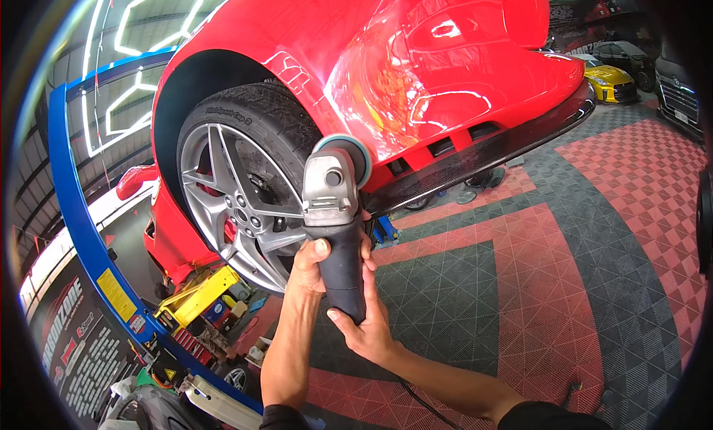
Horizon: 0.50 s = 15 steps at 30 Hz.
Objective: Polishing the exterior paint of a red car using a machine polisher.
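Both my hands are on a rotary polisher [331, 193] with a silver metal head and a black body. Around the neck of the tool, just below the head, wraps my left hand [311, 263]. My right hand [369, 327] grips the lower body from the right. The polisher's round pad [361, 160], with a teal rim, faces the red bumper [445, 96] of a sports car, close behind the wheel arch edge. Whether the pad touches the paint cannot be told, as the head hides its face. Smeared, bright reflections show on the paint above the pad.
To the left is the car's grey alloy wheel [240, 210] with its black tyre [245, 110]. A dark carbon-fibre splitter [479, 174] juts under the bumper. A blue lift post [83, 207] and yellow lift arm [200, 296] stand left. A black cord [426, 402] trails over floor tiles [445, 296].
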### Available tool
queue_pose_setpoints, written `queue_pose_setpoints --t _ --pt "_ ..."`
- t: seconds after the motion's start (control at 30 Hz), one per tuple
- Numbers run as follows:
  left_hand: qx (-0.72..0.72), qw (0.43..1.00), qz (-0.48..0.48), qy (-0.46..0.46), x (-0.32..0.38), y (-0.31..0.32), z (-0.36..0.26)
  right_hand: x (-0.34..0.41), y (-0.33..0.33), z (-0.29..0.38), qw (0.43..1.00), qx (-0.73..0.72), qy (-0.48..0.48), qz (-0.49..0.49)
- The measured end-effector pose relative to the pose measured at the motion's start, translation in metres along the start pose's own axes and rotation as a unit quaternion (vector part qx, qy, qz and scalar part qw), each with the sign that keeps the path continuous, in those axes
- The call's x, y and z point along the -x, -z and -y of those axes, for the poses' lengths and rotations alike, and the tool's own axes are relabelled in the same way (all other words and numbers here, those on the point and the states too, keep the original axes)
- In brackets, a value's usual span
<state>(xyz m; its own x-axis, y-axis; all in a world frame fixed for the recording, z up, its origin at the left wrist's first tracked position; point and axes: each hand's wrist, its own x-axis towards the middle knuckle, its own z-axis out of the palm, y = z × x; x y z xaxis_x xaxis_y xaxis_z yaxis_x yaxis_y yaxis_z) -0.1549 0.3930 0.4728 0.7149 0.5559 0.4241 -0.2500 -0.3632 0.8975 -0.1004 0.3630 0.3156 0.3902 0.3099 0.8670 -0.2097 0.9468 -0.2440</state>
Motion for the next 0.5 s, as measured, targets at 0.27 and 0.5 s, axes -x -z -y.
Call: queue_pose_setpoints --t 0.27,0.5 --pt "0.005 0.997 0.027 -0.070 -0.029 0.019 -0.038 -0.055 -0.010 0.006 0.999 0.010 -0.012 0.051" --pt "0.037 0.995 0.064 -0.063 -0.042 0.029 -0.053 -0.074 -0.021 0.004 0.999 0.012 0.037 0.032"
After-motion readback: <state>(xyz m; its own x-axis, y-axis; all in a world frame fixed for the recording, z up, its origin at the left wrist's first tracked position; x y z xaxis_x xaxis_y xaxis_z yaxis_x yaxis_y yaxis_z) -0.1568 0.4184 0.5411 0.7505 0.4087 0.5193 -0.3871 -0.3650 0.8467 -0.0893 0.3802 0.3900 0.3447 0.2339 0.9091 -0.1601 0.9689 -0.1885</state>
